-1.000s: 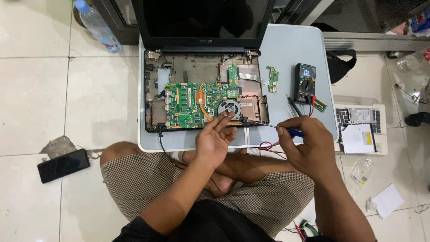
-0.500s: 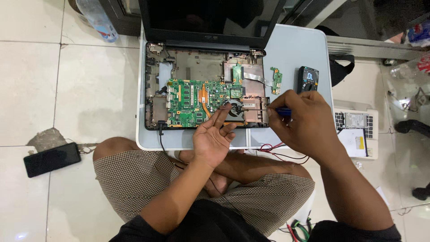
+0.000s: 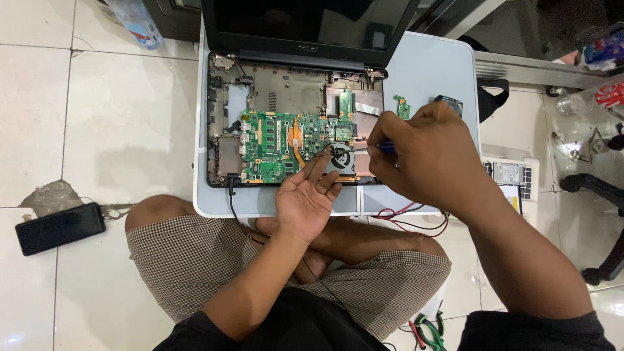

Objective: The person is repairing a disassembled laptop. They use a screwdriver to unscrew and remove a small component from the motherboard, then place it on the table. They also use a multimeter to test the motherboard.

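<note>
The opened laptop (image 3: pixel 292 123) lies flat on a low pale table, its keyboard cover off and its dark screen tilted up at twelve o'clock. Inside the black base, a green motherboard (image 3: pixel 279 146) fills the lower middle, crossed by a copper heat pipe (image 3: pixel 296 140) that runs towards a round cooling fan (image 3: pixel 339 159) at its four o'clock corner. The upper part of the base is bare grey-brown casing. A blue-handled screwdriver (image 3: pixel 383 147) lies almost level, at three o'clock from the fan, its thin metal shaft pointing left at the fan's edge.
</note>
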